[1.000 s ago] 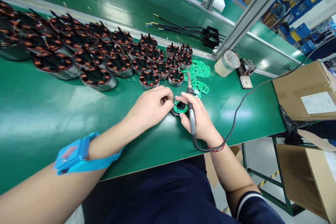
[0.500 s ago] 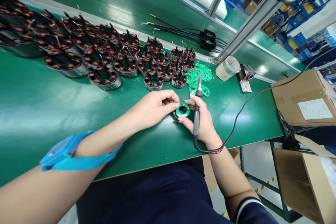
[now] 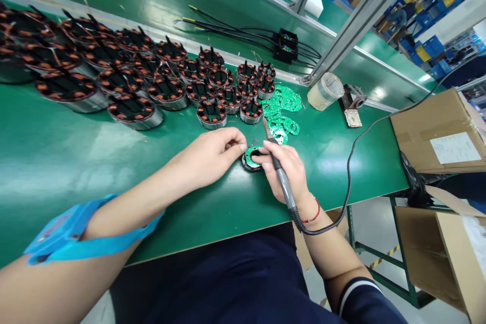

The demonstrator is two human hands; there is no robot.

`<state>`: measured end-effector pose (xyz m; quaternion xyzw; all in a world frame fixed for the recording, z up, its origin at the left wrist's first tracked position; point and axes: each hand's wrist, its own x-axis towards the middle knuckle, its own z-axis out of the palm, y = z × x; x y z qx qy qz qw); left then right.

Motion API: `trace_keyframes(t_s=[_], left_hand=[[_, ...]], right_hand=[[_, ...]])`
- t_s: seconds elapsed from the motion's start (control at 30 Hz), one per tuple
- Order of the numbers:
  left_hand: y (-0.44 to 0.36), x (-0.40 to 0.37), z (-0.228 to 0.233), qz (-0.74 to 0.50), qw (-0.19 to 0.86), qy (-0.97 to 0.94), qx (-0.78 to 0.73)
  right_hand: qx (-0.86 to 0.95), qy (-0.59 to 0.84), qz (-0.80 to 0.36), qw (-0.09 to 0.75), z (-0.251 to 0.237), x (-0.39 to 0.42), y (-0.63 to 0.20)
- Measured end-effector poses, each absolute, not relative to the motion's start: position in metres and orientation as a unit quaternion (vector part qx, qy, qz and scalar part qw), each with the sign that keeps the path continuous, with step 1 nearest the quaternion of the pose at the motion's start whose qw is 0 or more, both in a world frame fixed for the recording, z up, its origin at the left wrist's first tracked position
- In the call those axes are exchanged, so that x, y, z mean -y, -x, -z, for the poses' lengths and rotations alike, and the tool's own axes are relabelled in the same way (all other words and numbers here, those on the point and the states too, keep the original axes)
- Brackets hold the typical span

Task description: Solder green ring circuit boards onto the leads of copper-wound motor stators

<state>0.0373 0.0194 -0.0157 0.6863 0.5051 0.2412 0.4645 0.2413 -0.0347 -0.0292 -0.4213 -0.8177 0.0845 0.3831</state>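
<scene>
A motor stator point(image 3: 248, 166) with a green ring-shaped circuit board point(image 3: 249, 157) on top sits on the bench in front of me. My left hand point(image 3: 218, 154) is at the board's left edge, thumb and forefinger pinched together. Whatever lies between those fingertips is too small to make out. In my right hand point(image 3: 286, 169) is a soldering iron point(image 3: 281, 174), its tip pointing up and away from me. Fingers of that same hand reach over the right side of the board and hide part of it. Thin wire ends stand up behind the board.
Several wound stators point(image 3: 167, 92) stand in rows at the left and back. Loose green ring boards point(image 3: 283, 98) lie beside them, near a whitish tub point(image 3: 325, 92) and a soldering iron stand point(image 3: 352, 104). Black cables point(image 3: 243, 35) lie behind. A cardboard box point(image 3: 436, 131) is at the right.
The soldering iron has tilted, its tip swinging left. My right fingers have shifted from the stator's side to over the board. My left hand stays pinched at the board's edge.
</scene>
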Motion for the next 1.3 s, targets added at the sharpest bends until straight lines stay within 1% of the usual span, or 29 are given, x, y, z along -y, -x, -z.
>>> trace_keyframes(t_s=[0.07,0.13,0.23,0.33,0.47,0.53,0.73,0.93,1.13,1.3], left_hand=[[-0.037,-0.017,0.013,-0.244,0.454,-0.695,-0.501],[-0.037,-0.014,0.011,-0.243,0.473,-0.697,-0.482],[-0.039,-0.012,0.01,-0.23,0.481,-0.701,-0.473],[-0.039,-0.013,0.013,-0.218,0.473,-0.692,-0.5],[-0.037,-0.016,0.018,-0.201,0.474,-0.665,-0.542],[-0.037,-0.017,0.019,-0.197,0.479,-0.657,-0.548],[-0.037,-0.017,0.02,-0.198,0.473,-0.649,-0.563],[-0.036,-0.017,0.019,-0.186,0.456,-0.654,-0.574],[-0.037,-0.017,0.015,-0.179,0.447,-0.658,-0.58],[-0.039,-0.016,0.011,-0.16,0.439,-0.664,-0.583]], right_hand=[[0.796,0.432,-0.087,0.416,0.03,0.035,-0.242],[0.768,0.447,-0.095,0.448,0.032,0.036,-0.243],[0.739,0.471,-0.121,0.467,0.037,0.037,-0.245],[0.704,0.486,-0.148,0.496,0.042,0.038,-0.248],[0.652,0.487,-0.141,0.564,0.045,0.042,-0.25],[0.643,0.476,-0.144,0.582,0.045,0.044,-0.25],[0.658,0.449,-0.162,0.583,0.04,0.045,-0.248],[0.663,0.452,-0.153,0.577,0.036,0.044,-0.248],[0.664,0.423,-0.157,0.596,0.036,0.043,-0.248],[0.675,0.426,-0.154,0.582,0.033,0.043,-0.247]])
